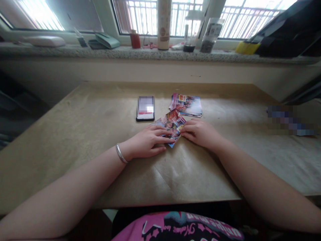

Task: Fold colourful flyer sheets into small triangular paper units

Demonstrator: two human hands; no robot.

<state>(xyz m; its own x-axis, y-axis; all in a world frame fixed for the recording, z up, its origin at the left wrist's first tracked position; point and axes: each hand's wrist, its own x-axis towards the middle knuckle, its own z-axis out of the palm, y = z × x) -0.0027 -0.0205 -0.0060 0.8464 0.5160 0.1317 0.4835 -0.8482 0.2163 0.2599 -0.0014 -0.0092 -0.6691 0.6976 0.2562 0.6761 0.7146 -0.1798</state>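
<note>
A colourful printed sheet of paper point(173, 118), seemingly a flyer, lies at an angle on the table. Across its left part rests my left hand point(151, 140), palm down with the fingers stretched out over the print. My right hand point(198, 132) pinches the sheet's right edge between thumb and fingers. Just beyond the sheet is a stack of similar printed flyers point(190, 104). To the left of the stack a phone point(145, 108) lies face up, its screen lit and blurred. Part of the sheet is hidden beneath my left fingers.
The table point(75, 134) has a tan cover. At its right lies a pixelated item point(291, 120). Along the stone windowsill point(145, 55) stand a tall bottle point(164, 25), a red bottle point(134, 39), a glasses case point(107, 40) and a yellow object point(247, 47) beside a black bag point(283, 33).
</note>
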